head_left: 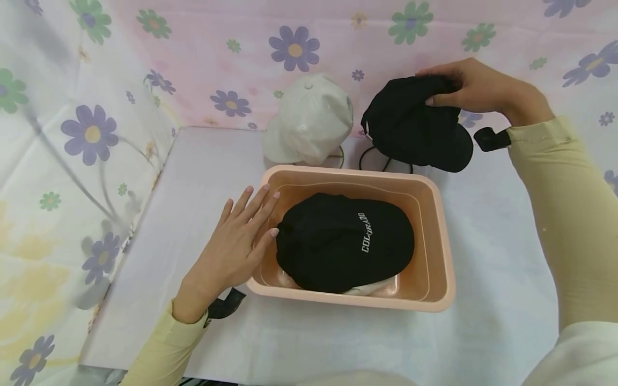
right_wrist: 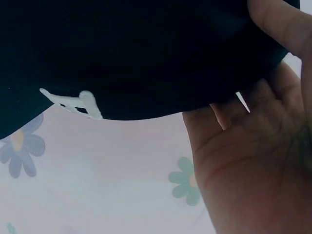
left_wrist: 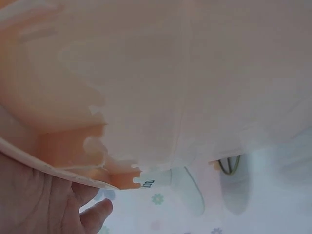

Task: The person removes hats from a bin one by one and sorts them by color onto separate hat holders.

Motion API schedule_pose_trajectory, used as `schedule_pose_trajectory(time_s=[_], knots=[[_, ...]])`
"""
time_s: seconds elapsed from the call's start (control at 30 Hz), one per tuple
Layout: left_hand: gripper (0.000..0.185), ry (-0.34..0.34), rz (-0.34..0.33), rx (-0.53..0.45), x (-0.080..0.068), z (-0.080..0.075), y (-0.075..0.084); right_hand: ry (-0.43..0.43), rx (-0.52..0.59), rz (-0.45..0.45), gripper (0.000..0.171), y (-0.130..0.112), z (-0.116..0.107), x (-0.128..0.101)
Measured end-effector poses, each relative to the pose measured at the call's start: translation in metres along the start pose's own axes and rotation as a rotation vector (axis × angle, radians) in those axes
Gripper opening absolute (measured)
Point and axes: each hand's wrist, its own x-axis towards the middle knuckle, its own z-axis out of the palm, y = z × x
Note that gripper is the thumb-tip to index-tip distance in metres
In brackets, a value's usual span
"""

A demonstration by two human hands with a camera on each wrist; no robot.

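Observation:
My right hand (head_left: 475, 88) grips the crown of a black baseball cap (head_left: 410, 123), thumb on the near side. The cap is above a black wire stand (head_left: 372, 158); whether it still touches the stand, I cannot tell. White stitching (right_wrist: 78, 105) shows on this cap in the right wrist view. My left hand (head_left: 232, 244), fingers straight, lies over the left rim of a peach plastic tub (head_left: 446, 268). Inside the tub rests another black cap (head_left: 328, 241) lettered COLORADO, its brim to the right. Something whitish (head_left: 369, 288) peeks out under that cap.
Behind the tub, a white cap (head_left: 314, 118) sits on a wire stand (head_left: 340, 158), left of the black cap. Flowered cloth (head_left: 193, 53) hangs at the back and along the left side. A pale cloth covers the table (head_left: 193, 177).

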Motion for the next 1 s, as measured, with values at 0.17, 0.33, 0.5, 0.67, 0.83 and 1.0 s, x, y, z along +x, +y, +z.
schedule_pose_trajectory(time_s=[0.17,0.33,0.5,0.67,0.83,1.0], knots=[[0.063,-0.003,-0.007,0.001,-0.002,0.000,0.000,-0.039,0.090,0.009,0.066,0.000,0.003,0.000],[0.063,0.002,-0.008,-0.010,-0.003,0.000,0.000,-0.083,0.114,0.011,0.075,0.001,0.003,-0.001],[0.063,0.006,-0.007,-0.013,-0.003,0.001,0.000,-0.095,0.128,0.003,0.079,-0.001,0.004,-0.001],[0.063,0.016,0.016,-0.022,-0.003,0.002,-0.001,-0.093,0.127,0.000,0.080,0.001,0.005,0.000],[0.063,0.035,0.070,-0.017,-0.002,0.002,-0.003,-0.058,0.093,-0.028,0.078,0.000,0.005,0.000],[0.062,0.085,0.173,0.015,-0.001,-0.002,-0.003,0.031,0.086,-0.062,0.073,-0.009,0.006,-0.004]])
